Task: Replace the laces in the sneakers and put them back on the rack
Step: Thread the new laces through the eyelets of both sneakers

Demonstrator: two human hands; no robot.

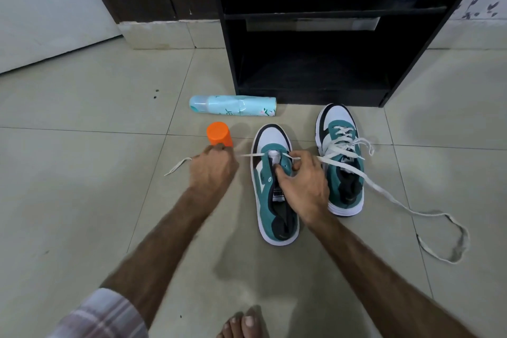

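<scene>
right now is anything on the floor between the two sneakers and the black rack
Nothing visible does. The spray can lies left of the rack opening, and the laced sneaker already sits just before it, beside the half-laced sneaker.

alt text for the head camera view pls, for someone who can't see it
A person's hands thread a white lace through the lowest eyelets of a teal and white sneaker on a tiled floor: the left hand pulls one end, the right hand pinches the other. A second, laced sneaker stands beside it before a black rack, near a fallen spray can and an orange cap.
</scene>
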